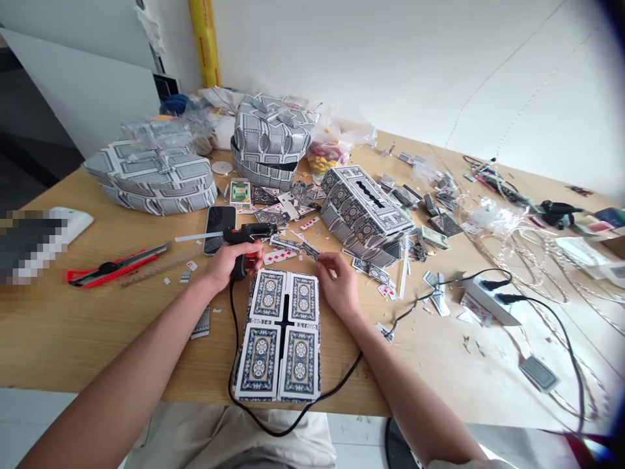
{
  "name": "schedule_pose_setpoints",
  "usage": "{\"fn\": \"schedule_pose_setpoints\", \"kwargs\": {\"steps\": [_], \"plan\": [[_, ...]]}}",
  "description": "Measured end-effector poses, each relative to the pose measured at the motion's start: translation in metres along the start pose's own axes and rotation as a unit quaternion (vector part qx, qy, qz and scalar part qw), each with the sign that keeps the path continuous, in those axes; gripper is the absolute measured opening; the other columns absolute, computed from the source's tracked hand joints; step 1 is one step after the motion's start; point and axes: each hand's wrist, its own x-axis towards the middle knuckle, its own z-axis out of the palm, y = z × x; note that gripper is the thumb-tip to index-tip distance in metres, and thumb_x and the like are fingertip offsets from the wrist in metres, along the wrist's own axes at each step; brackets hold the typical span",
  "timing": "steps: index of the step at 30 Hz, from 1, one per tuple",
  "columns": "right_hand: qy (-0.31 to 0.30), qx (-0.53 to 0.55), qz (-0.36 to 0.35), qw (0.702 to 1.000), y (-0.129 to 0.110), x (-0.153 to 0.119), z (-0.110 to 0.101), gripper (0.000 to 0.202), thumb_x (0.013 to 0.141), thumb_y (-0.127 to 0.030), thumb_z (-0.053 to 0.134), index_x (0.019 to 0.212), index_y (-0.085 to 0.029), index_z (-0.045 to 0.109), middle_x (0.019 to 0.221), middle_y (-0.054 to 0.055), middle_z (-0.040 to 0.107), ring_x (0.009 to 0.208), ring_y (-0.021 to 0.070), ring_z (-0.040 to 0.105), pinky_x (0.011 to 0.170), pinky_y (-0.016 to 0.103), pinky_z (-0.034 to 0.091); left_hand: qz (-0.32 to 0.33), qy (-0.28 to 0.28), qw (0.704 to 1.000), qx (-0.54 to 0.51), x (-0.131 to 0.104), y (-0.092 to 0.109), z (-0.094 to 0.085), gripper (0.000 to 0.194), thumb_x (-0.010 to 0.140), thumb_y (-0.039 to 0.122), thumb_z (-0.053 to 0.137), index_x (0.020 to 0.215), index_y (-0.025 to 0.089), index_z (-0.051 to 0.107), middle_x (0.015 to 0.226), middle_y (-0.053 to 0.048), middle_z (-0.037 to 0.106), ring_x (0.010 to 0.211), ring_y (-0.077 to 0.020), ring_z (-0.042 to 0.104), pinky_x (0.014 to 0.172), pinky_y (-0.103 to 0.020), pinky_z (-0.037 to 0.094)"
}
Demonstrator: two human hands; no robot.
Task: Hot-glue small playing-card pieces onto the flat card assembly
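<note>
Left hand (229,264) grips the glue gun (247,244) (right hand (342,286) pinches a card strip (305,249)) above the card panel (280,332).

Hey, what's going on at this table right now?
A person is building things out of playing cards at a cluttered wooden table. The left hand grips a black glue gun, its cord trailing off the front edge. The right hand pinches a small card piece just above a panel of four joined cards lying face down in front of them. Finished card-covered shapes stand farther back, and a red utility knife lies to the left.
</note>
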Motion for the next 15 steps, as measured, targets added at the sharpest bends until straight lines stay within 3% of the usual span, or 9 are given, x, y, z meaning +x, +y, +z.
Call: {"fn": "schedule_pose_setpoints", "kwargs": {"steps": [5,10,15], "plan": [[0.017,0.056,0.020,0.998,-0.006,0.001,-0.001,0.014,0.093,-0.037,0.069,0.099,-0.025,0.065,0.093,0.003,0.073,0.086,0.0217,0.070,0.078,0.037,0.056,-0.002,0.005,0.999,0.051,0.002,-0.004,0.001,0.036,0.073,0.049,0.079,0.065,0.016,0.067,0.066,-0.004,0.063,0.056,-0.0128,0.052,0.054,-0.027,0.041],[0.005,0.099,0.030,0.995,-0.012,-0.002,-0.003,0.035,0.098,-0.036,0.064,0.132,-0.027,0.065,0.097,0.003,0.070,0.083,0.0202,0.071,0.079,0.038,0.057,0.011,0.021,0.995,0.098,0.002,-0.007,0.001,0.034,0.074,0.048,0.077,0.064,0.016,0.069,0.066,-0.004,0.065,0.059,-0.0144,0.054,0.055,-0.028,0.039],[-0.001,0.135,0.049,0.990,-0.009,-0.001,-0.001,0.025,0.096,-0.037,0.069,0.117,-0.026,0.069,0.086,0.001,0.072,0.080,0.0212,0.072,0.078,0.038,0.057,0.022,0.035,0.987,0.157,0.002,-0.008,0.003,0.034,0.075,0.049,0.075,0.064,0.018,0.071,0.068,-0.005,0.068,0.063,-0.0170,0.058,0.062,-0.031,0.043]]}}
